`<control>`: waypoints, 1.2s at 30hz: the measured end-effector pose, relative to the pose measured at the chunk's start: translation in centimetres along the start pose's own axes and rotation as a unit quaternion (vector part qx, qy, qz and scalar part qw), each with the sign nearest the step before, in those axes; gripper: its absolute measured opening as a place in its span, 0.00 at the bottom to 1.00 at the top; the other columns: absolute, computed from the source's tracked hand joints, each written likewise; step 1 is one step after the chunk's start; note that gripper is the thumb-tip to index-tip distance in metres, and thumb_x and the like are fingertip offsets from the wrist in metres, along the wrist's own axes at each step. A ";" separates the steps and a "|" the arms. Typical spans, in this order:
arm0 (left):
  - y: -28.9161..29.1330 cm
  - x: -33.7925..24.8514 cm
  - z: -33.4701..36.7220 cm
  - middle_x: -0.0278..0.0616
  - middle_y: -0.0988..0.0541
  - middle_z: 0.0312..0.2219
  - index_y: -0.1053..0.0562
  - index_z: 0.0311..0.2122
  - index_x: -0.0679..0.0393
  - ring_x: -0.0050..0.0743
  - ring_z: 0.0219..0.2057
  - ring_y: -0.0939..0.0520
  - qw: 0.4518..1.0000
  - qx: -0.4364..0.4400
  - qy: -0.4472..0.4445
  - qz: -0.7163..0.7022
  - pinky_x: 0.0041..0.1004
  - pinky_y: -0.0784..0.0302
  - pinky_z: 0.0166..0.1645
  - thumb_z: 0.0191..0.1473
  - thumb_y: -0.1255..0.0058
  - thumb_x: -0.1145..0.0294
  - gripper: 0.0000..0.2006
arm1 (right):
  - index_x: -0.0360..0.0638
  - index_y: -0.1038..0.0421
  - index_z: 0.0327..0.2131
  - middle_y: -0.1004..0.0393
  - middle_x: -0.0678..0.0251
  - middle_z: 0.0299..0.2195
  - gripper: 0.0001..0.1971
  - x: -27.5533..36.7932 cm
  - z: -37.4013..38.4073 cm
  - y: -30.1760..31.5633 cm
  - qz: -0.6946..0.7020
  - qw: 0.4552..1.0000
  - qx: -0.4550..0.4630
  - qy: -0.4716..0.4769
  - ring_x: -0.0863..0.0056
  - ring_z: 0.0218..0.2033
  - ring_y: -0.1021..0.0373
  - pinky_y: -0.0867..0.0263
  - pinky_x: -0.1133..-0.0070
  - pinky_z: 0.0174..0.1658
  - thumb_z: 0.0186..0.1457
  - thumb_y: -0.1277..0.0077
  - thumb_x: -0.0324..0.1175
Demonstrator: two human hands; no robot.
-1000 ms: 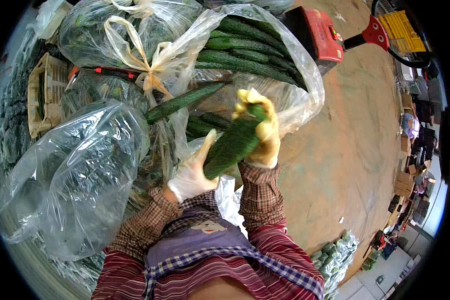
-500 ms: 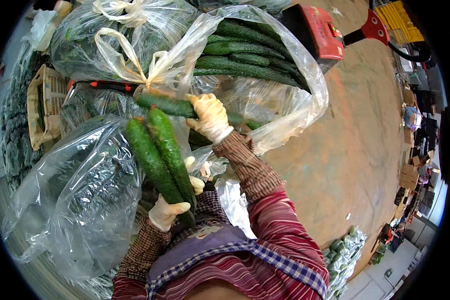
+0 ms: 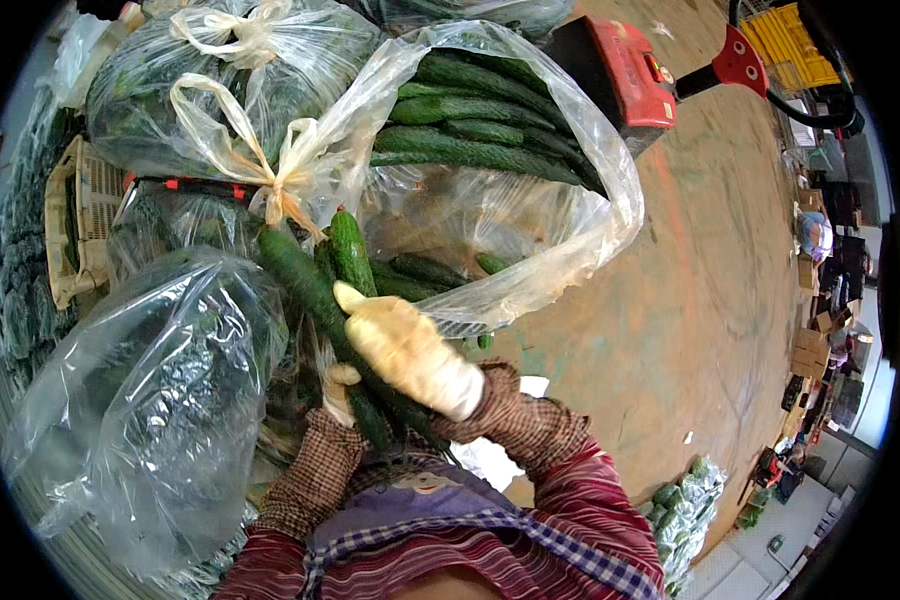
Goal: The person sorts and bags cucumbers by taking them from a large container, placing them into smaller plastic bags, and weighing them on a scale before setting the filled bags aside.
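Observation:
Long dark green cucumbers (image 3: 305, 275) lie bunched in front of my body, pointing away from me. My right hand (image 3: 410, 352), in a cream glove, is closed over the top of the bunch. At their near end, my gloved left hand (image 3: 340, 393) grips from the left side; most of its fingers are hidden under the cucumbers. Just beyond my hands an opened clear plastic bag (image 3: 610, 225) holds more cucumbers (image 3: 460, 145), stacked at its far side, with a few at its near side. A knotted pale bag tie (image 3: 278, 180) stands by the bunch's far end.
An empty-looking clear plastic bag (image 3: 170, 400) billows at the left. Full tied bags (image 3: 220, 90) sit at the far left, near a beige crate (image 3: 95, 215). A red and black machine with a handle (image 3: 630, 75) stands at the far right. Bagged vegetables (image 3: 690, 510) lie on the floor.
My right hand has come back toward me from the opened bag with a cucumber, and now lies over the bunch in my left hand. The view has shifted slightly.

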State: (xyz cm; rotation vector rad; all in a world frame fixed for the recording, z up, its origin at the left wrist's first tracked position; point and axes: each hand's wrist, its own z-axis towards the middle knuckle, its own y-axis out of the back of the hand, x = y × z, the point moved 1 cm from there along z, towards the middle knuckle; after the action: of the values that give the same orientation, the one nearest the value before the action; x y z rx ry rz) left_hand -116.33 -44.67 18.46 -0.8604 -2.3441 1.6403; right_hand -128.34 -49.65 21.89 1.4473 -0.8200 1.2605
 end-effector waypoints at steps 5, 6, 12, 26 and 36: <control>3.1 -1.7 3.2 0.60 0.25 0.39 0.53 0.60 0.69 0.49 0.38 0.21 0.972 0.231 0.035 -0.027 0.39 0.23 0.46 0.44 0.42 0.71 0.42 | 0.40 0.33 0.38 0.32 0.65 0.28 0.16 -11.5 8.6 12.6 -0.587 0.756 -0.289 -0.027 0.66 0.32 0.33 0.34 0.68 0.38 0.45 0.45 0.36; 2.9 -1.7 3.8 0.61 0.28 0.42 0.55 0.61 0.68 0.49 0.40 0.22 0.974 0.220 0.034 -0.036 0.39 0.24 0.46 0.44 0.42 0.71 0.43 | 0.41 0.34 0.41 0.33 0.64 0.32 0.19 -14.9 9.1 15.4 -0.633 0.722 -0.276 -0.032 0.67 0.34 0.34 0.34 0.68 0.39 0.46 0.44 0.37; 6.2 -2.9 5.1 0.66 0.41 0.54 0.63 0.63 0.61 0.52 0.50 0.29 0.968 0.243 -0.037 -0.052 0.40 0.27 0.51 0.47 0.43 0.72 0.47 | 0.42 0.33 0.37 0.33 0.59 0.35 0.18 -16.9 7.1 13.5 -0.606 0.771 0.016 -0.193 0.66 0.36 0.33 0.33 0.69 0.36 0.42 0.40 0.37; 6.3 -2.3 5.6 0.53 0.40 0.57 0.65 0.62 0.64 0.43 0.51 0.32 0.979 0.176 -0.069 -0.079 0.41 0.35 0.56 0.44 0.39 0.57 0.53 | 0.42 0.38 0.50 0.31 0.53 0.38 0.32 -19.6 -0.6 9.4 -0.293 0.954 -0.006 -0.057 0.58 0.39 0.31 0.33 0.71 0.42 0.40 0.38 0.36; 6.0 -2.4 6.0 0.58 0.36 0.53 0.65 0.63 0.57 0.45 0.50 0.29 0.985 0.144 -0.079 -0.058 0.44 0.34 0.57 0.46 0.40 0.61 0.50 | 0.29 0.32 0.44 0.25 0.58 0.34 0.22 -21.4 0.4 11.5 0.295 0.883 0.163 -0.328 0.70 0.34 0.27 0.32 0.75 0.42 0.45 0.42 0.27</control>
State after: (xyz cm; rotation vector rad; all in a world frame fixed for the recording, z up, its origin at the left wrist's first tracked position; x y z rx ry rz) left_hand -114.74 -49.41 11.18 -0.5457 -2.1278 1.9962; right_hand -143.71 -55.63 4.08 2.0375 -1.6617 1.3982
